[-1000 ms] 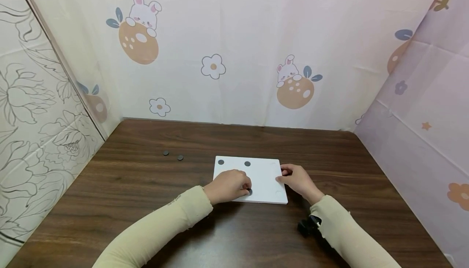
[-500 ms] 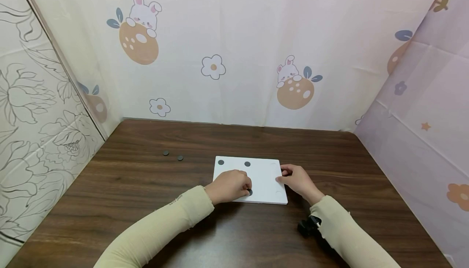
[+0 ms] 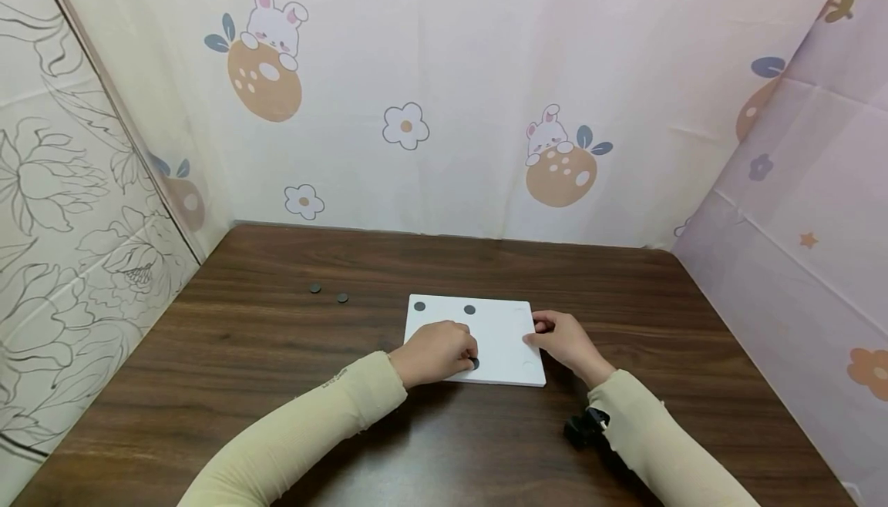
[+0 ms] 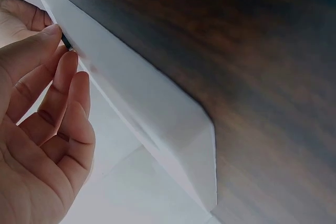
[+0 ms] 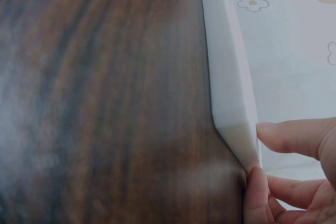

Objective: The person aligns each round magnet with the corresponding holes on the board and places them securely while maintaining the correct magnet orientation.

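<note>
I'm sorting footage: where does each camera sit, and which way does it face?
Head: on the head, facing forward and down at the white board; both sleeves, left hand and right hand show.
Left wrist: on that wrist, facing the board's edge; both hands show.
Right wrist: on that wrist, facing the board's corner; both hands show.
Wrist views share the board and brown tabletop.

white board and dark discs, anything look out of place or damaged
No clear damage shows on the white board. Slightly odd: two dark discs lie on the table to its left, while others sit on it.
</note>
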The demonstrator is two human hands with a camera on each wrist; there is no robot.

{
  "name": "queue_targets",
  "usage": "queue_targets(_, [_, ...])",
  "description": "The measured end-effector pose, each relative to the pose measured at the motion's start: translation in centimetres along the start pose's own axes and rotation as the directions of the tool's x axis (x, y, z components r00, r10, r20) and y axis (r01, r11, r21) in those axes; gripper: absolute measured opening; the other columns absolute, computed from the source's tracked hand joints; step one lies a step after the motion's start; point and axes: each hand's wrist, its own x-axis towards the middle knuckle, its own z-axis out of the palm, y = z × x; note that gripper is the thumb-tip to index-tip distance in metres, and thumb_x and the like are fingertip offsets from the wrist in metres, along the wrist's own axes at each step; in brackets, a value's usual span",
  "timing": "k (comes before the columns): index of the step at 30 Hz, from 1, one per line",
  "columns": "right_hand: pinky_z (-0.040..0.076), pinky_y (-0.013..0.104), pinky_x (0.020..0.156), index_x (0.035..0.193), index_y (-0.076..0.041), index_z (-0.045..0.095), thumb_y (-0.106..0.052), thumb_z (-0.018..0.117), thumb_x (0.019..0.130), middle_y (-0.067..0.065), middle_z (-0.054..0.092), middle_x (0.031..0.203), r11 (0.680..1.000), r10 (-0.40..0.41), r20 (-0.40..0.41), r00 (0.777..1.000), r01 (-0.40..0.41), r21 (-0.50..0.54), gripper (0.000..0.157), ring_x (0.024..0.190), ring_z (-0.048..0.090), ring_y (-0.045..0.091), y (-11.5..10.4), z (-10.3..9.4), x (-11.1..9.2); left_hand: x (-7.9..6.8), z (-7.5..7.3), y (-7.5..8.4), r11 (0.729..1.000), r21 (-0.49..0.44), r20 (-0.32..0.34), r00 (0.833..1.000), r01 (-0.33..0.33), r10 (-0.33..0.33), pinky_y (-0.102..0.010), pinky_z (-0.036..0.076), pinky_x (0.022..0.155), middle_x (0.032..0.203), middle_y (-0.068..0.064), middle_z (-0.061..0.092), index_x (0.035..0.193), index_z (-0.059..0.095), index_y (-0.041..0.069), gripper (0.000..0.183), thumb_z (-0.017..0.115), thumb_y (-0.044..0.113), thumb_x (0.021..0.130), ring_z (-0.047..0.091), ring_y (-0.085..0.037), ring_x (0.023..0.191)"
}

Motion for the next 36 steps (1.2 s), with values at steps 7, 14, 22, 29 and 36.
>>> queue_targets(7, [0.040,0.029,0.071,0.124,0.001,0.052,-0.019,0.070,0.080,0.008,0.055,0.095,1.000,-0.005,-0.002,1.000,0.005,-0.004,0.051,0.085,0.048,0.020,0.09,0.04,0.07,0.06,0.36,-0.09,0.999,0.031,-0.012,1.000,-0.004,0.005,-0.017,0.045,0.064,0.076,0.011,0.060,0.081,0.072,0.021,0.004,0.069,0.024,0.082,0.053,-0.002,0.069])
queue_targets(14, [0.041,0.029,0.071,0.124,0.002,0.052,-0.019,0.070,0.080,0.008,0.055,0.096,1.000,-0.005,-0.002,1.000,0.005,-0.004,0.052,0.086,0.048,0.020,0.11,0.04,0.12,-0.01,0.33,-0.02,0.999,0.049,-0.007,1.000,-0.002,0.002,-0.017,0.045,0.063,0.075,0.011,0.059,0.079,0.072,0.022,0.005,0.068,0.024,0.082,0.052,-0.002,0.068])
queue_targets(22, [0.042,0.029,0.071,0.126,0.001,0.052,-0.020,0.070,0.080,0.010,0.056,0.101,1.000,-0.004,0.001,1.000,0.004,0.000,0.053,0.087,0.049,0.021,0.30,-0.01,0.21,-0.10,0.02,0.11,0.999,0.045,-0.006,1.000,-0.004,0.004,-0.017,0.045,0.065,0.077,0.010,0.061,0.082,0.073,0.020,0.005,0.068,0.023,0.082,0.053,-0.002,0.069])
queue_targets(29, [0.042,0.029,0.070,0.125,0.001,0.052,-0.020,0.070,0.080,0.010,0.056,0.100,1.000,-0.010,0.003,1.000,0.010,0.005,0.053,0.085,0.049,0.020,0.27,-0.01,0.19,-0.13,-0.12,0.08,1.000,0.016,0.003,1.000,0.008,-0.008,-0.017,0.045,0.063,0.079,0.009,0.061,0.085,0.073,0.020,0.006,0.069,0.021,0.081,0.054,-0.002,0.070])
queue_targets(36, [0.042,0.029,0.071,0.125,0.001,0.051,-0.020,0.070,0.080,0.010,0.056,0.100,1.000,-0.002,0.006,1.000,0.002,0.002,0.054,0.086,0.048,0.021,0.20,-0.02,0.16,-0.14,0.12,-0.29,0.999,-0.025,0.023,0.999,0.024,-0.023,-0.016,0.044,0.063,0.082,0.010,0.060,0.088,0.072,0.020,0.009,0.069,0.021,0.080,0.053,0.000,0.070])
